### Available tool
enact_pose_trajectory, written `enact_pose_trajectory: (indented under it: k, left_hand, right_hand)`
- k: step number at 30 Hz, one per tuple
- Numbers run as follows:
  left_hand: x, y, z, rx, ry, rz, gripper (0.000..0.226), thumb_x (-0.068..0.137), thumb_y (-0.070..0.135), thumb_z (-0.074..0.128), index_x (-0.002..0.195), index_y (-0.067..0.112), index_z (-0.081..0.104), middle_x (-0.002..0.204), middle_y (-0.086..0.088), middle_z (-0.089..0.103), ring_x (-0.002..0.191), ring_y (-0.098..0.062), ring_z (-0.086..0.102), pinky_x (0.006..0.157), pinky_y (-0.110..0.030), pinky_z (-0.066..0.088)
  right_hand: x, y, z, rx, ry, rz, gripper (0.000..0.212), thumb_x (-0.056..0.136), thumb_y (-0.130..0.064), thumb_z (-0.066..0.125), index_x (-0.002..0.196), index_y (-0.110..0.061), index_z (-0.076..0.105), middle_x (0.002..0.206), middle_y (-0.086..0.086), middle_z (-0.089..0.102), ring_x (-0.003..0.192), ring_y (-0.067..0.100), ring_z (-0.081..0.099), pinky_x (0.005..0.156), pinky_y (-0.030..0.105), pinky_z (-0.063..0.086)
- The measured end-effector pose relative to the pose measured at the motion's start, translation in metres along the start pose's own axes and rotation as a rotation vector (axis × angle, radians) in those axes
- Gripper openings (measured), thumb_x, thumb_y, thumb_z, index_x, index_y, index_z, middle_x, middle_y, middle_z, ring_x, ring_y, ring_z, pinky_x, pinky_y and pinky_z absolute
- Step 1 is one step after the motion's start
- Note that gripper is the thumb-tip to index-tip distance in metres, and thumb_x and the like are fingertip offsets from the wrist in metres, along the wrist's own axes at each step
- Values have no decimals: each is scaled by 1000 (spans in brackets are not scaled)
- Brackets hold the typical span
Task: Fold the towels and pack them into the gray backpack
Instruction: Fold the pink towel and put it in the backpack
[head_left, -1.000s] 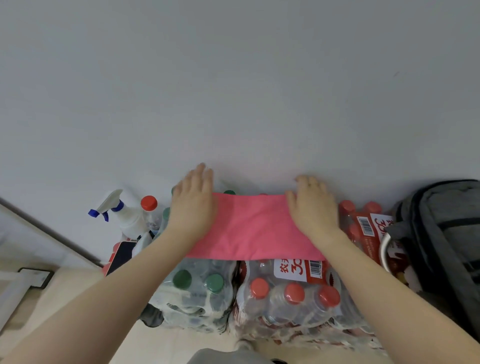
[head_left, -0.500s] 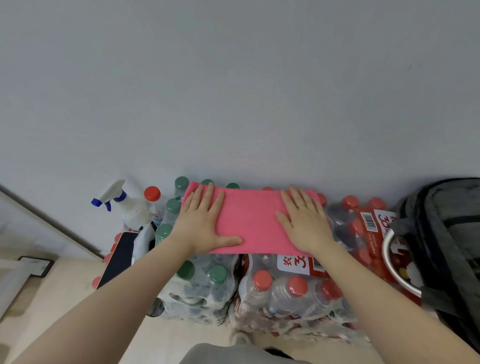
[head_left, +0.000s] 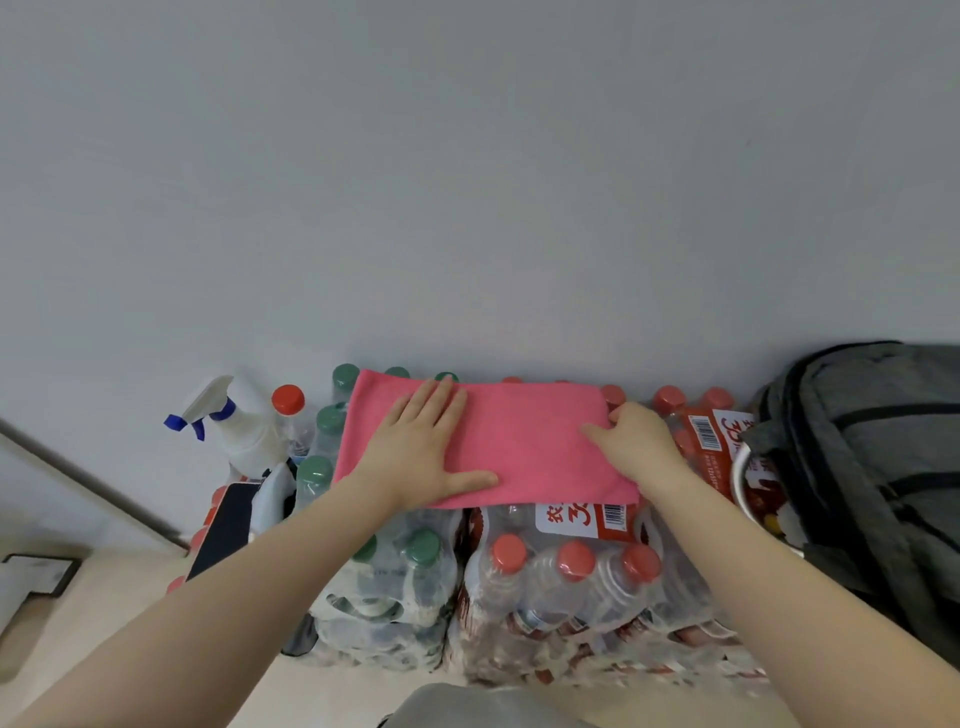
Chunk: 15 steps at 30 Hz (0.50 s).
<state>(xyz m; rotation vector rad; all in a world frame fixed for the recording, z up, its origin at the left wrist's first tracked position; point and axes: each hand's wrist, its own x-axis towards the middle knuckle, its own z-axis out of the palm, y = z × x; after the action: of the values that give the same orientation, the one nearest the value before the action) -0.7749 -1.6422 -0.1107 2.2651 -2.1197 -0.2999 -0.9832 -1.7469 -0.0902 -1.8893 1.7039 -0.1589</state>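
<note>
Your left hand (head_left: 421, 447) lies flat, fingers spread, pressing on the left half of the pink towel (head_left: 524, 441); your right hand (head_left: 631, 441) curls over the towel's right edge, fingers tucked at the fabric, though you cannot tell whether it truly pinches it. The towel is a folded rectangle lying across the caps of shrink-wrapped bottle packs: a green-capped pack (head_left: 395, 587) under its left part and a red-capped pack (head_left: 571, 582) under its right. Its far edge runs close to the gray wall (head_left: 467, 182), so there is little room beyond it. To the left stand a white spray bottle (head_left: 234, 426) and a dark phone (head_left: 223, 525). At the far right the gray backpack (head_left: 872, 457) stands well apart from the towel, with a white-rimmed bowl (head_left: 740, 467) just beside it; you cannot see the backpack's contents.
</note>
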Motion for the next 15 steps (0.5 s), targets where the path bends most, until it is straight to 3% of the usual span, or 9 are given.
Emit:
enact_pose_trajectory:
  k: [2,3,4,6,8,12,15]
  left_hand:
    - [5,15,-1,2,9,84,127,44,92,-8,148,19,-2,157,-2,-4,145,-17,-6,115,-33,-5]
    - [8,21,0,-5,3,123,124,47,91,-1,148,19,-1,157,-2,-3,145,-17,-5,115,-32,-4]
    - [11,26,0,-9,-7,161,122,50,92,6,148,20,0,157,-2,-3,145,-17,-4,115,-32,-4]
    - [14,32,4,1,-20,214,111,56,85,9,148,22,0,157,-2,-4,145,-17,-3,116,-34,-2]
    - [17,33,7,4,-30,230,105,58,79,6,147,24,-1,157,-2,-5,145,-17,-2,117,-34,-1]
    - [21,39,8,13,-61,256,102,59,78,4,147,28,-5,157,-1,-5,145,-18,-3,115,-33,-5]
    - [29,52,7,18,-85,295,103,59,79,5,147,27,-4,157,-2,-5,145,-19,-3,115,-32,-6]
  right_hand:
    - [-1,-4,1,58,-44,22,19,87,-22,57,78,-5,53,76,6,53,71,24,55,58,29,40]
    - [0,-6,2,121,-55,39,17,84,-19,59,76,-5,54,74,7,53,69,23,54,57,30,40]
    - [1,-6,3,215,-66,56,16,82,-16,62,85,-1,58,80,11,58,76,25,58,63,32,44]
    - [1,-8,0,433,-88,120,33,77,-14,70,104,4,61,98,16,64,92,30,62,77,34,49]
    - [-1,-8,-6,596,-153,176,34,76,-11,72,105,6,62,100,17,66,85,28,63,74,33,50]
    - [-2,-4,-27,750,-380,226,17,82,2,62,98,6,60,103,18,65,74,23,61,65,32,50]
    - [0,2,-38,797,-420,213,28,81,6,60,109,5,58,99,15,65,79,24,60,67,35,50]
